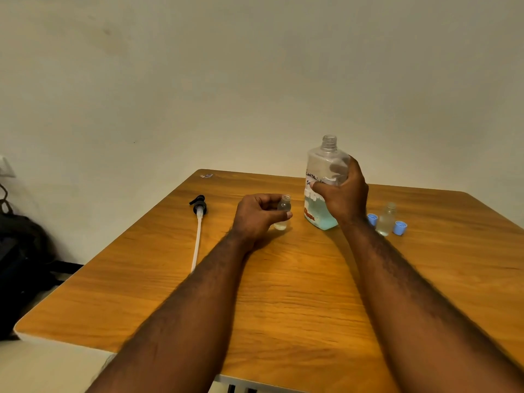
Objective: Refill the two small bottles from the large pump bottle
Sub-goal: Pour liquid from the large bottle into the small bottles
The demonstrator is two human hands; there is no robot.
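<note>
stretches the bare left forearm (181, 307) and right forearm (411, 293) forward from the lower edge, converging toward the wrists. keeps the left hand (259, 215) low, back upward, fingers curled, thumb and fingertips pinching a small bottle (283, 211) by its side. holds the right hand (344, 194) higher, just right of the left, thumb across the front and fingers wrapped behind a large bottle (326, 163).

Table (283, 293): wooden top with rounded corners, spread out in front of me.
Wall (255, 66): plain cream, just behind the table's far edge.
Bag (19, 251): dark, on the floor to my left.
Wall plate (6, 167): white, above the bag.
Scrap (206, 175): small, crumpled, at the table's far left corner; I can't tell what it is.
</note>
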